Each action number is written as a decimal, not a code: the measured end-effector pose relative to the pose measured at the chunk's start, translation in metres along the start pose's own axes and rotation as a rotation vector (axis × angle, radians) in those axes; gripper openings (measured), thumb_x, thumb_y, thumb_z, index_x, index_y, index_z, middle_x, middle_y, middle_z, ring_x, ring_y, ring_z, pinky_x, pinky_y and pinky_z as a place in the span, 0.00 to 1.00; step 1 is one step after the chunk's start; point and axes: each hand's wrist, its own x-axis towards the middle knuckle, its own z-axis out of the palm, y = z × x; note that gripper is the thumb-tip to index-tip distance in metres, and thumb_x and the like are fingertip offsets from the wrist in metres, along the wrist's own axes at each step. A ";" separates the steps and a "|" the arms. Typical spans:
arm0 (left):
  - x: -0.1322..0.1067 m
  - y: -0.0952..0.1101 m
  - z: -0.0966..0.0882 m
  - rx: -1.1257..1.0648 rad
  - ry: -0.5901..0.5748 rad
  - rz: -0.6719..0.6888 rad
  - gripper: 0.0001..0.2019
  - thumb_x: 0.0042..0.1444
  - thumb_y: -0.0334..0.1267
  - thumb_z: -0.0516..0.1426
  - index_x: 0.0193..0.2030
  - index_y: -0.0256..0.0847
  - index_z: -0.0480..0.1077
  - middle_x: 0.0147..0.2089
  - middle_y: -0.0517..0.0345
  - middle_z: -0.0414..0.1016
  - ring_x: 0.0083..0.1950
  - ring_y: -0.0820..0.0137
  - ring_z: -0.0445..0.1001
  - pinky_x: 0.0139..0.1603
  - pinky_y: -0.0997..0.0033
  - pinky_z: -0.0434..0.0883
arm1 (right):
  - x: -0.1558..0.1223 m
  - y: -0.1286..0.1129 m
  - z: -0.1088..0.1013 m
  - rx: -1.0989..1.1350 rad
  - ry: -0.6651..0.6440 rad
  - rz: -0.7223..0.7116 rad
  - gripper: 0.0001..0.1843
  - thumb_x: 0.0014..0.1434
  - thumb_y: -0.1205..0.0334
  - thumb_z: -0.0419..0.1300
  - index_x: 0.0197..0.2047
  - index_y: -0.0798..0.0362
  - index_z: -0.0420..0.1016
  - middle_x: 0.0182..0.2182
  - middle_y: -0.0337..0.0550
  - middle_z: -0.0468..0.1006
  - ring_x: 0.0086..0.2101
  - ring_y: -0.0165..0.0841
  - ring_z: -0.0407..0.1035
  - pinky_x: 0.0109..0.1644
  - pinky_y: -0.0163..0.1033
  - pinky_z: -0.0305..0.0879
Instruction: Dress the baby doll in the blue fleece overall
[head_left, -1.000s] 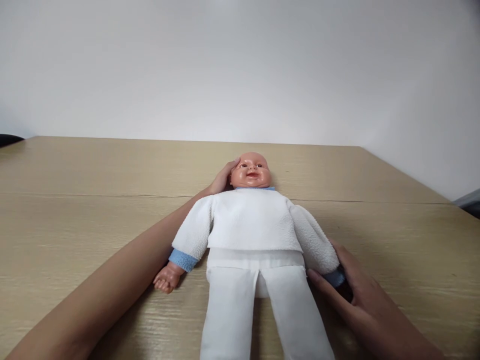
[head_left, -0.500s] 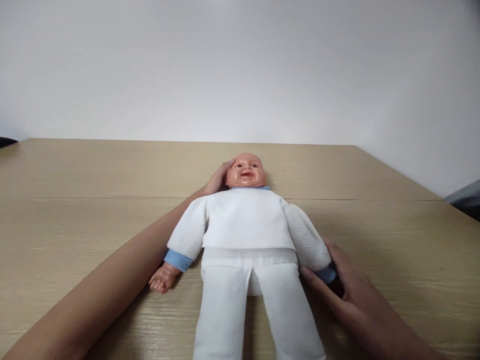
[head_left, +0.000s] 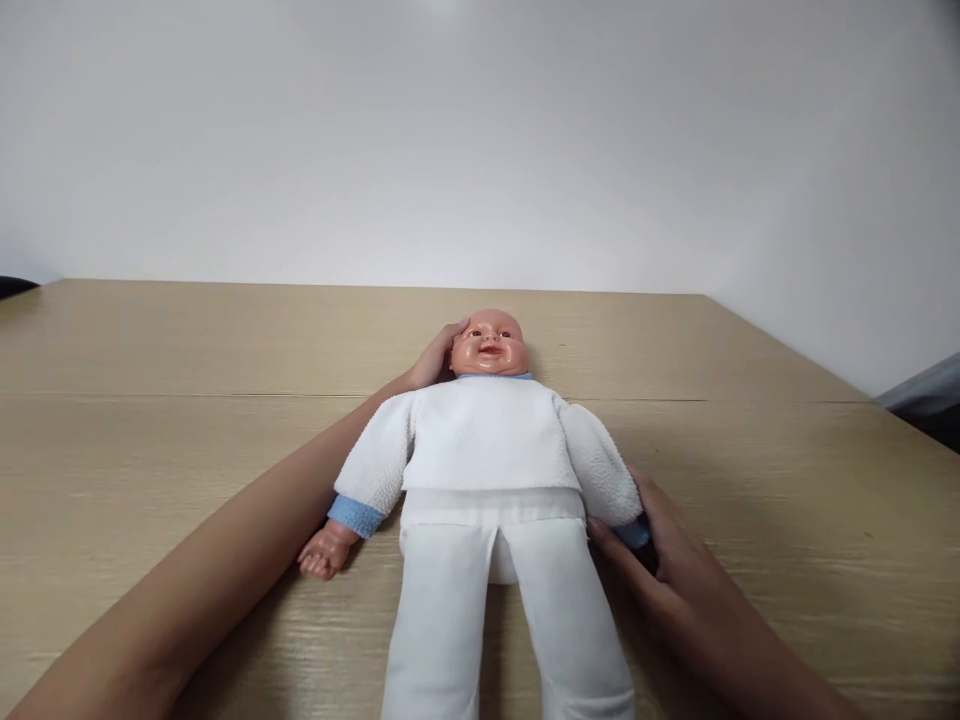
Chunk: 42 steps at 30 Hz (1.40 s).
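Note:
A baby doll (head_left: 487,435) in a white fleece top with blue collar and cuffs and white trousers lies face up, its head away from me. My left hand (head_left: 437,355) cups the side of the doll's bald plastic head, thumb against it; the other fingers are hidden behind or under it. On the right, my right hand (head_left: 660,555) is closed around the doll's sleeve near the blue cuff, hiding the doll's hand there. The doll's other plastic hand (head_left: 328,553) rests by my left forearm. Its feet are outside the picture.
Under the doll is a wooden table (head_left: 187,340) with a seam running across it. A pale wall (head_left: 480,150) rises behind the far edge. A dark grey object (head_left: 926,400) shows beyond the right edge, and a black one (head_left: 15,287) at far left.
My right hand has moved slightly left and upward in the view, with the doll's arm in it. The doll's body and legs have shifted a little left. My left hand stays at the head.

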 end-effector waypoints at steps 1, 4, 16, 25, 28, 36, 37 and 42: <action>0.000 0.001 0.000 0.008 -0.002 -0.004 0.35 0.68 0.62 0.59 0.65 0.31 0.79 0.65 0.39 0.83 0.71 0.42 0.77 0.80 0.45 0.65 | 0.001 -0.001 0.001 0.006 0.001 -0.014 0.32 0.75 0.36 0.58 0.75 0.38 0.63 0.72 0.50 0.72 0.69 0.55 0.67 0.75 0.66 0.64; 0.002 0.002 -0.001 0.022 -0.016 -0.021 0.35 0.68 0.63 0.59 0.64 0.32 0.80 0.65 0.39 0.83 0.71 0.41 0.77 0.80 0.44 0.66 | 0.005 -0.001 0.003 0.006 0.013 -0.032 0.33 0.75 0.37 0.59 0.76 0.37 0.61 0.73 0.48 0.71 0.70 0.53 0.66 0.75 0.65 0.63; 0.003 0.000 -0.002 0.003 -0.012 -0.014 0.35 0.68 0.62 0.60 0.65 0.30 0.78 0.65 0.39 0.83 0.72 0.45 0.77 0.79 0.48 0.67 | 0.005 0.003 0.003 -0.015 0.041 -0.035 0.36 0.72 0.35 0.60 0.76 0.43 0.64 0.70 0.54 0.75 0.66 0.57 0.70 0.72 0.68 0.66; -0.002 0.003 0.001 0.006 -0.027 -0.029 0.35 0.69 0.63 0.59 0.65 0.31 0.79 0.64 0.40 0.84 0.71 0.45 0.78 0.77 0.49 0.70 | 0.004 0.004 0.003 -0.019 0.040 -0.020 0.36 0.71 0.34 0.61 0.75 0.41 0.64 0.70 0.52 0.75 0.66 0.57 0.71 0.71 0.67 0.68; -0.003 0.002 -0.002 0.027 -0.035 -0.045 0.36 0.67 0.65 0.60 0.64 0.32 0.80 0.61 0.39 0.85 0.69 0.41 0.79 0.74 0.46 0.73 | 0.004 0.005 0.003 -0.011 0.035 -0.014 0.36 0.71 0.34 0.61 0.75 0.40 0.64 0.69 0.51 0.76 0.65 0.56 0.72 0.71 0.67 0.68; -0.009 0.001 -0.024 0.074 0.095 0.019 0.33 0.67 0.63 0.61 0.65 0.38 0.78 0.65 0.44 0.83 0.73 0.43 0.75 0.77 0.44 0.69 | 0.005 0.008 -0.002 -0.051 0.025 -0.021 0.37 0.72 0.34 0.60 0.75 0.43 0.66 0.68 0.54 0.76 0.63 0.57 0.73 0.70 0.68 0.68; -0.013 0.002 -0.028 0.085 0.152 0.039 0.31 0.67 0.62 0.62 0.65 0.39 0.78 0.67 0.45 0.81 0.74 0.45 0.74 0.78 0.45 0.68 | 0.005 0.009 -0.002 -0.054 0.027 -0.028 0.36 0.71 0.34 0.60 0.75 0.43 0.66 0.68 0.53 0.76 0.63 0.57 0.73 0.70 0.68 0.68; -0.055 0.007 -0.036 0.099 0.297 0.079 0.28 0.67 0.58 0.63 0.64 0.38 0.76 0.77 0.42 0.70 0.81 0.51 0.65 0.82 0.49 0.62 | 0.009 0.013 0.002 -0.040 0.046 -0.094 0.36 0.71 0.36 0.60 0.74 0.43 0.65 0.69 0.54 0.75 0.66 0.55 0.70 0.72 0.67 0.66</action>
